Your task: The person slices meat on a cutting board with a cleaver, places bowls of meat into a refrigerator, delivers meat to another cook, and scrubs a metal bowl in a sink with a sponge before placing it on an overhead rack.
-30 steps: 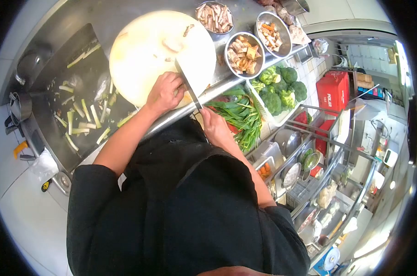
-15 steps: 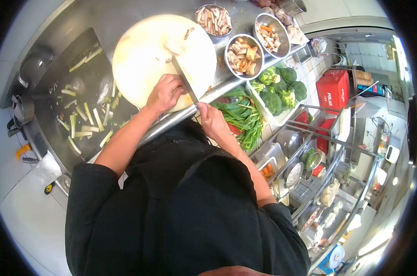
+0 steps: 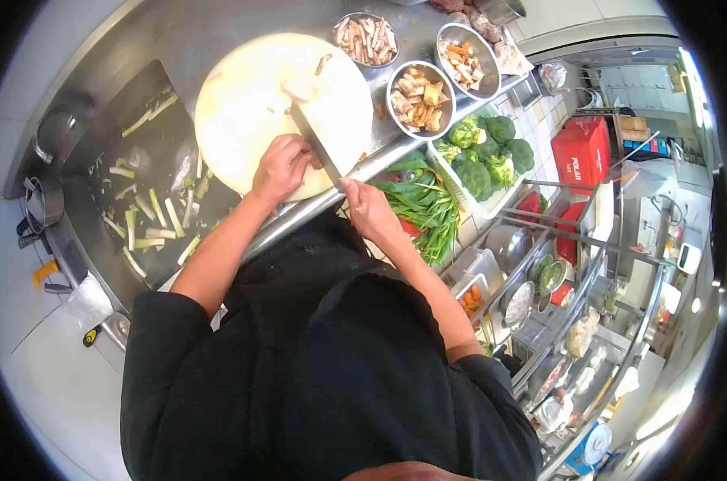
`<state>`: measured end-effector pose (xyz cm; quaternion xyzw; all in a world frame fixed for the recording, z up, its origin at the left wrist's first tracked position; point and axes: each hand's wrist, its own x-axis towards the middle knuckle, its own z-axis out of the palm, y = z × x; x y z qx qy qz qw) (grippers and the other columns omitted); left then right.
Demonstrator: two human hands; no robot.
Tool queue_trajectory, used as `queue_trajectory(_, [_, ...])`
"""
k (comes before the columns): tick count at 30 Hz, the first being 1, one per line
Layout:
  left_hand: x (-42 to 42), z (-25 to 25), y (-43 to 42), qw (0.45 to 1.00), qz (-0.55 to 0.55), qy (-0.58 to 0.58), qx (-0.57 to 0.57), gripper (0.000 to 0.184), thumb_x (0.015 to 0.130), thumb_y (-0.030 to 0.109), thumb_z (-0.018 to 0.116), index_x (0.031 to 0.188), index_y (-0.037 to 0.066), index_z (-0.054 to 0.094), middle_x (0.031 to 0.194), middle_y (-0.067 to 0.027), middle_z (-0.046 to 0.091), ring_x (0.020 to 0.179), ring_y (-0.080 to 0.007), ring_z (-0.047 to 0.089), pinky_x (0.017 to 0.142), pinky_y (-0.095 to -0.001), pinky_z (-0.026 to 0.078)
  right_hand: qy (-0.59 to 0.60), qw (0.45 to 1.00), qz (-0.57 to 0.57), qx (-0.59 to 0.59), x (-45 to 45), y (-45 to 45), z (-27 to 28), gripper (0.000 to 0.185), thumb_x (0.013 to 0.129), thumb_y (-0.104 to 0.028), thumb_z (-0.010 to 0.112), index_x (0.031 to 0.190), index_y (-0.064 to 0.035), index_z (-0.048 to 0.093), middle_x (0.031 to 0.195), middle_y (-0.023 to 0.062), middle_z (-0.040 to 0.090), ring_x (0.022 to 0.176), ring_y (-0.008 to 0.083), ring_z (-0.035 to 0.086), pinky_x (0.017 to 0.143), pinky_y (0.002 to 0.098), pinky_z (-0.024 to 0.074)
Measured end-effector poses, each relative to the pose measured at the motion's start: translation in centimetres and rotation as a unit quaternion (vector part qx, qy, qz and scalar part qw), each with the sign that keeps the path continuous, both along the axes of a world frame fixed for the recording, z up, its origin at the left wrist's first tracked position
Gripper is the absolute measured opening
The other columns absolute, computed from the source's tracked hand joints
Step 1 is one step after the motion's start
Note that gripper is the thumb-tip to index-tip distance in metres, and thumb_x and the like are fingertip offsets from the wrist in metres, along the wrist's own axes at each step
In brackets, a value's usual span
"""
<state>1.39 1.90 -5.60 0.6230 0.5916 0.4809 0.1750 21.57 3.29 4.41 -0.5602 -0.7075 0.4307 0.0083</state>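
Observation:
My right hand (image 3: 367,210) is wrapped round the handle of a kitchen knife (image 3: 317,146). The blade points away from me across a round, pale cutting board (image 3: 243,88). Close beside the blade, over the board's near edge, my left hand (image 3: 282,170) has its fingers curled in; whatever may be under them is hidden. A small pale piece of food (image 3: 299,86) lies by the knife's tip. Farther back on the board is a thin dark scrap (image 3: 323,64).
Right of the board stand metal bowls of pale strips (image 3: 365,40), browned chunks (image 3: 420,98) and mixed pieces (image 3: 464,64). Broccoli (image 3: 492,156) fills a white basket beside leafy greens (image 3: 420,204). Cut stalks (image 3: 157,208) lie in the sink (image 3: 83,172) at left. A rack (image 3: 588,264) stands at right.
The camera view has shifted slightly. Both hands and the knife stay in nearly the same place against the board.

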Motion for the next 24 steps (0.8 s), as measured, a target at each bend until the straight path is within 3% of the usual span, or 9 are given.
queue_trajectory(7, [-0.2,-0.2,0.0,0.999,0.004,0.042,0.018,0.011,0.078,0.001,0.069,0.089,0.001,0.067,0.098,-0.0147,0.065,0.094,-0.0347,0.061,0.084,-0.0416,0.05,-0.023,0.998,-0.008,-0.059,1.0,-1.9,4.6,0.048,0.107,-0.039,0.039,0.117,0.0,0.065,0.104,0.0333,0.064,0.107,0.0511,0.058,0.091,0.0541,0.0458])
queue_trajectory(13, [-0.2,-0.9,0.0,1.0,0.007,0.024,0.013,0.011,0.077,0.0,0.067,0.088,0.001,0.066,0.095,-0.0151,0.064,0.095,-0.035,0.061,0.085,-0.0414,0.05,0.018,1.0,-0.014,-0.016,1.1,-2.6,1.2,0.046,0.107,-0.035,0.038,0.107,0.002,0.065,0.102,0.034,0.064,0.107,0.0516,0.057,0.091,0.0548,0.0452])
queue_trajectory(16, [0.2,-0.7,-0.2,0.999,-0.008,0.04,0.023,0.012,0.074,0.0,0.067,0.086,0.002,0.065,0.092,-0.0147,0.063,0.094,-0.0351,0.061,0.085,-0.0418,0.049,0.059,0.964,0.126,0.228,0.7,-1.1,-4.5,0.049,0.108,-0.039,0.036,0.104,0.0016,0.064,0.078,0.0228,0.064,0.061,0.0376,0.062,0.061,0.0438,0.0515])
queue_trajectory(18, [0.0,-0.6,-0.4,0.998,-0.025,0.051,0.011,0.011,0.074,0.0,0.066,0.085,0.002,0.064,0.092,-0.0145,0.062,0.092,-0.0352,0.06,0.084,-0.0426,0.048,0.041,0.996,0.043,0.064,0.5,0.4,-3.2,0.051,0.107,-0.039,0.036,0.103,0.0035,0.063,0.082,0.0269,0.066,0.073,0.0445,0.064,0.07,0.0486,0.0516])
queue_trajectory(20, [-0.6,-0.5,-0.6,0.997,-0.034,0.065,-0.03,0.01,0.074,-0.001,0.066,0.083,0.002,0.064,0.092,-0.0144,0.062,0.09,-0.0353,0.059,0.083,-0.0433,0.048,0.042,0.985,-0.057,-0.159,0.0,1.5,1.9,0.057,0.106,-0.045,0.036,0.093,0.0041,0.061,0.063,0.0186,0.062,0.049,0.0309,0.06,0.052,0.0427,0.0497])
queue_trajectory(23, [-0.4,-1.1,-0.5,0.997,0.05,0.013,-0.059,0.01,0.073,-0.001,0.064,0.083,0.001,0.062,0.092,-0.0149,0.06,0.088,-0.0362,0.056,0.081,-0.0449,0.046,0.081,0.975,-0.103,-0.181,2.4,2.0,3.9,0.059,0.106,-0.049,0.035,0.086,0.0013,0.058,0.053,0.008,0.052,0.038,0.0158,0.049,0.04,0.0336,0.0412])
queue_trajectory(24, [-0.3,-0.8,-0.4,0.995,0.068,0.02,-0.064,0.013,0.075,0.0,0.064,0.088,0.0,0.063,0.097,-0.0162,0.061,0.093,-0.037,0.057,0.085,-0.0452,0.046,0.09,0.967,-0.132,-0.198,3.6,2.1,4.0,0.06,0.106,-0.051,0.035,0.084,0.0,0.058,0.051,0.0072,0.051,0.038,0.016,0.048,0.039,0.0329,0.0396])
